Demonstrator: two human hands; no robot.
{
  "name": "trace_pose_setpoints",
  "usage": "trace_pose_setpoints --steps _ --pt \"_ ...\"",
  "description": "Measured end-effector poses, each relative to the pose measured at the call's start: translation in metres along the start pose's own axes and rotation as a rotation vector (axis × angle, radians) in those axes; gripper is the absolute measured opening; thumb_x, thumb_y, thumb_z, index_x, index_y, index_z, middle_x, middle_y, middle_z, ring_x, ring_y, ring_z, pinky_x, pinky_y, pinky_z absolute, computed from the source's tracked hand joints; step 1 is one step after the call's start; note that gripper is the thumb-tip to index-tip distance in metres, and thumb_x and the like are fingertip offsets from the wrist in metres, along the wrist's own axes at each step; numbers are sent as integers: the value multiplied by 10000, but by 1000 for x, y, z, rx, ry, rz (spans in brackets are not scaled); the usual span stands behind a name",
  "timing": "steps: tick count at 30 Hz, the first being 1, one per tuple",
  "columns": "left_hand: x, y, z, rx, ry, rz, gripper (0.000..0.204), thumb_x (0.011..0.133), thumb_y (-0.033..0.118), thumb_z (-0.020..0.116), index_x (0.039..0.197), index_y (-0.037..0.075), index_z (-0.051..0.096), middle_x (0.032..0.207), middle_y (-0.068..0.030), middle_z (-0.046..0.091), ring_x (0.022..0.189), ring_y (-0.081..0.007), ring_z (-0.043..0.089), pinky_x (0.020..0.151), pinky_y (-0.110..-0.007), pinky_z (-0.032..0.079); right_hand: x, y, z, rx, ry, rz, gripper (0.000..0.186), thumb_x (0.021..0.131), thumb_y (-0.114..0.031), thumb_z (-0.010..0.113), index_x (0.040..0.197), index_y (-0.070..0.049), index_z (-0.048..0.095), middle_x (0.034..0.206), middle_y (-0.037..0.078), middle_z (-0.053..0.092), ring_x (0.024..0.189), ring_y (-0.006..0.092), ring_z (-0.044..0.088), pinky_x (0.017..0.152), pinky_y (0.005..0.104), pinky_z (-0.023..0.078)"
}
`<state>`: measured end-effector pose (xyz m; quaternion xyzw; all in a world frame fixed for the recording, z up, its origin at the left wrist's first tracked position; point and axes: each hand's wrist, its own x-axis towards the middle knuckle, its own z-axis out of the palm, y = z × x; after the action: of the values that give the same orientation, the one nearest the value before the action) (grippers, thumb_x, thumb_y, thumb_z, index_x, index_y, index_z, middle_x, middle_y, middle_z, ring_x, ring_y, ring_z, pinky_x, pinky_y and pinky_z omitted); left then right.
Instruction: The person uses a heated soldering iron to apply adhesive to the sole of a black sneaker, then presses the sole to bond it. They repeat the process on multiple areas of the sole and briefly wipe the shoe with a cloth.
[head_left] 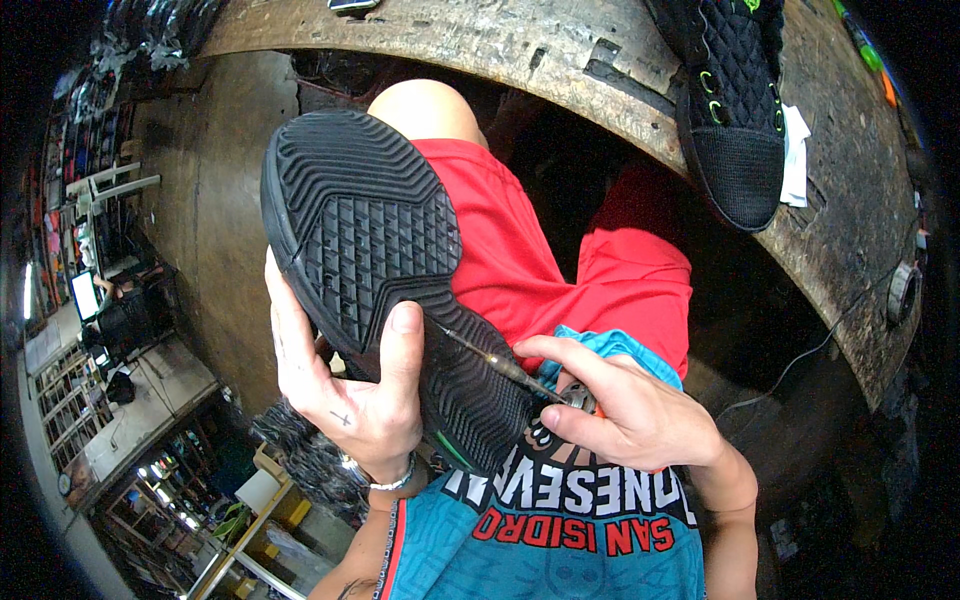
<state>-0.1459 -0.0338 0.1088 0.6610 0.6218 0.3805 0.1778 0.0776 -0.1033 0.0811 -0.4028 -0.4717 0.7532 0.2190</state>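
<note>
A black shoe (385,240) is held sole up over my lap, its treaded toe pointing away and to the left. Around its left edge wraps my left hand (365,390), the thumb pressed on the sole near the arch. My right hand (620,400) grips an awl (497,364), a thin metal tool, between thumb and fingers. The awl's tip lies at the arch of the sole. Most of its handle is hidden in the palm. The shoe's upper faces down, out of sight.
A worn wooden workbench (560,45) curves along the far side and right. On it lie another black shoe (735,150) with green eyelets, a white paper piece (795,160) and a roll of tape (902,292). Shelves and a person's workspace are at the left.
</note>
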Motion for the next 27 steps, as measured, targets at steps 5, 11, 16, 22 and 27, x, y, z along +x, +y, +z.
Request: trace_pose_setpoints --steps 5,11,16,22,27 --pt "1 -1 1 -53 2 -15 855 809 235 828 1503 -100 458 1370 -239 618 1216 -297 639 1065 -383 467 4 0 2 1 56 -41 490 1000 -176 629 1419 2 448 771 194 677 696 319 736 595 417 533" --pt "1 0 2 -116 -13 -74 856 804 218 827 1504 -103 454 1386 -239 612 1234 -294 627 1085 -381 450 7 -2 3 33 100 -83 460 996 -198 635 1372 5 463 701 220 657 652 380 710 559 466 497" --pt "1 1 1 -98 -23 -43 845 804 195 820 1504 -104 453 1395 -235 608 1241 -288 621 1092 -381 445 0 -1 0 6 57 -30 475 996 -211 640 1375 11 460 635 197 619 575 362 670 512 458 466" --pt "0 3 2 -79 -23 -33 836 802 163 818 1505 -101 453 1397 -230 608 1244 -283 620 1100 -381 442 -6 0 -2 -9 50 -34 490 998 -231 640 1382 11 457 615 198 598 542 354 652 491 454 446" --pt "-1 3 3 -102 -21 -38 827 802 143 813 1506 -101 453 1394 -226 612 1240 -278 622 1101 -378 441 -5 -5 -4 -55 3 -13 461 1037 -125 578 1448 13 422 759 131 705 715 237 775 621 344 579"
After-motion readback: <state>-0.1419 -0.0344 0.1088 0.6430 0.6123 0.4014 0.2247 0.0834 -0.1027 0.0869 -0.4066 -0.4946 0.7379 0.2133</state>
